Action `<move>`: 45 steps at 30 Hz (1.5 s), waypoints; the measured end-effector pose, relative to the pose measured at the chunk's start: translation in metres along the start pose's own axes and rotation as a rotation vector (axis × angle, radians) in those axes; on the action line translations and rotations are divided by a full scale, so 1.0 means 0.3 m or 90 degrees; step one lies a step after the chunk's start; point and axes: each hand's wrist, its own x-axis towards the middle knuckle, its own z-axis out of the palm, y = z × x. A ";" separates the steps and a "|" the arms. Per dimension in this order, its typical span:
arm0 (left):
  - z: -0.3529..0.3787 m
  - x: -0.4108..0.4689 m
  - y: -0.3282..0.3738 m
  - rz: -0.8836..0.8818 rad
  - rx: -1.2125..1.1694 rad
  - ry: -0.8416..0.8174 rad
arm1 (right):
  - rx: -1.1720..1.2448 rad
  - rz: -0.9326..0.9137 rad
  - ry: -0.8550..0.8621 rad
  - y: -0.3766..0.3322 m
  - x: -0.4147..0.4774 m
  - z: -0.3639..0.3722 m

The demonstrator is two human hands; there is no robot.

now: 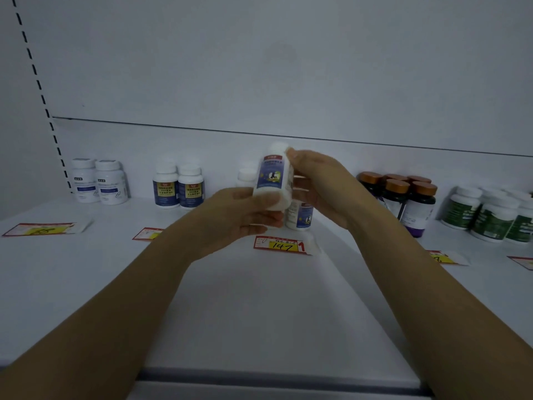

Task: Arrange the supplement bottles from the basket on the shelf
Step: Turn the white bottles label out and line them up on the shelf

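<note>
Head view: both hands, left hand [230, 215] and right hand [320, 186], pinch a bottle [272, 179] above the price tag [282, 244]; best set it upright, label forward, beside its twin [300, 216].

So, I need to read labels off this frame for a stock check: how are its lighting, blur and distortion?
Head view: dim, bluish light with no glare; the bottle held by the left hand and right hand is soft, its label text unreadable; the price tag reading 147 is legible; the wide lens bends the slotted upright.
</note>
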 end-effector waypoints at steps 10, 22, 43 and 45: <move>-0.006 0.017 -0.033 0.178 0.237 0.164 | -0.196 -0.170 -0.001 -0.026 -0.037 0.007; -0.043 0.046 -0.090 0.203 0.440 0.209 | -0.585 -0.042 -0.079 -0.160 -0.020 0.014; -0.032 0.035 -0.166 -0.125 0.887 -0.002 | -0.862 -0.016 -0.013 -0.035 0.348 0.038; -0.031 0.035 -0.166 -0.132 0.891 -0.011 | -0.845 -0.002 -0.020 -0.026 0.354 0.030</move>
